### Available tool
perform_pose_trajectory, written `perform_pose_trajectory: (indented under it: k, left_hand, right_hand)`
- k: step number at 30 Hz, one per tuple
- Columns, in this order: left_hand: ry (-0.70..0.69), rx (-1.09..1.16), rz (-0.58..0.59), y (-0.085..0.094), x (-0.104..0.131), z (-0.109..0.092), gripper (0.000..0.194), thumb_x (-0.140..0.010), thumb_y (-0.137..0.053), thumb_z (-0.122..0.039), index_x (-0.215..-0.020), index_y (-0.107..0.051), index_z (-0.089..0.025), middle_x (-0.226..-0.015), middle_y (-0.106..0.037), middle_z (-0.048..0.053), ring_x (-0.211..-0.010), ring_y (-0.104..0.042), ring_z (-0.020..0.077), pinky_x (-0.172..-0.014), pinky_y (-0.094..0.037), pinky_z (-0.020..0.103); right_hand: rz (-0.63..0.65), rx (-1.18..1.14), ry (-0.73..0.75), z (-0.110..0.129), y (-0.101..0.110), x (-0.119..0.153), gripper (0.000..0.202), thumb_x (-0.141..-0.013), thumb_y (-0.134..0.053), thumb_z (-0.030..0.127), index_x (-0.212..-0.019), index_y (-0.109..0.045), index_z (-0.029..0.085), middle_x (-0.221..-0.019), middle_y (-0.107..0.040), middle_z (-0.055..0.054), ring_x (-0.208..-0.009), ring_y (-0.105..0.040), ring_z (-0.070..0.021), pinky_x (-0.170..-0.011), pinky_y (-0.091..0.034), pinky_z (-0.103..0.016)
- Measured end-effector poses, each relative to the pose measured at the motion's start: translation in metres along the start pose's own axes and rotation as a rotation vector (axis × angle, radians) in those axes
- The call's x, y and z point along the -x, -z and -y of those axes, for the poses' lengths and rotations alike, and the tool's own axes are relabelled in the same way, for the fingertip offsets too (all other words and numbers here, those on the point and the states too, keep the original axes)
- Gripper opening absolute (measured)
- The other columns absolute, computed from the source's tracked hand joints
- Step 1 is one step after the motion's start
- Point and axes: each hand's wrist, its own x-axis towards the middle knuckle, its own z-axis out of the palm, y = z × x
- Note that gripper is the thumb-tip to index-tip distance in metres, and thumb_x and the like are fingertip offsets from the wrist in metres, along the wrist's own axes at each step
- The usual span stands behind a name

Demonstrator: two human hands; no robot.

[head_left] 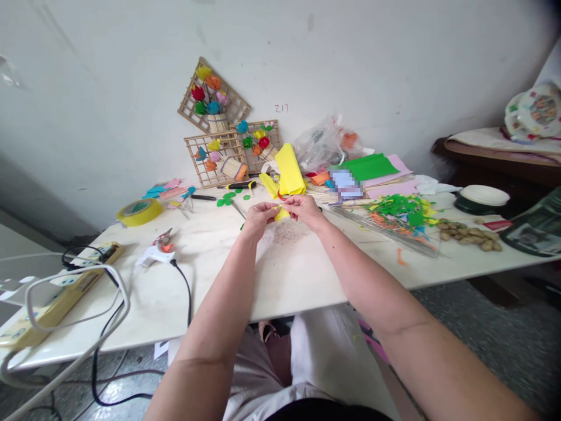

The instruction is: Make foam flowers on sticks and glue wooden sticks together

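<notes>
Small, irregular yellow piece point(281, 214) between fingertips point(291, 207)

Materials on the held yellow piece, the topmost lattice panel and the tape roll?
Yellow piece: possibly crepe paper or thin fabric; small, crumpled, weave unreadable.
Lattice panel: likely bamboo or wood, matte; thin tan crossed strips.
Tape roll: probably plastic film, glossy; smooth yellow sides.

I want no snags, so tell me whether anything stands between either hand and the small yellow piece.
Nothing visible does: the left hand and the right hand both pinch the yellow piece directly. The larger yellow sheet lies beyond them, toward the wall.
</notes>
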Motion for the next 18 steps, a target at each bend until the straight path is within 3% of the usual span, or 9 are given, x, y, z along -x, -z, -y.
perform_pose_trajectory:
  k: [10, 18]
  left_hand:
    - [0.029, 0.099, 0.026, -0.0026, 0.0054, -0.0070, 0.025, -0.053, -0.077, -0.019, -0.071, -0.061, -0.011, -0.067, -0.064, 0.001, -0.060, -0.060, 0.0098, -0.063, -0.049, 0.023]
    - [0.009, 0.155, 0.056, -0.0018, 0.0057, -0.0063, 0.024, -0.054, -0.076, -0.017, -0.072, -0.061, -0.013, -0.068, -0.064, 0.000, -0.062, -0.061, 0.0101, -0.066, -0.049, 0.025]
  right_hand:
    - [0.049, -0.101, -0.006, 0.0008, 0.0010, -0.0008, 0.021, -0.057, -0.068, 0.028, -0.072, -0.064, 0.014, -0.045, -0.055, 0.004, -0.041, -0.049, -0.0084, -0.039, -0.042, -0.020]
    - [0.032, -0.152, -0.032, 0.0055, 0.0011, 0.0013, 0.019, -0.055, -0.066, 0.024, -0.070, -0.065, 0.014, -0.045, -0.055, 0.005, -0.041, -0.049, -0.0079, -0.039, -0.042, -0.019]
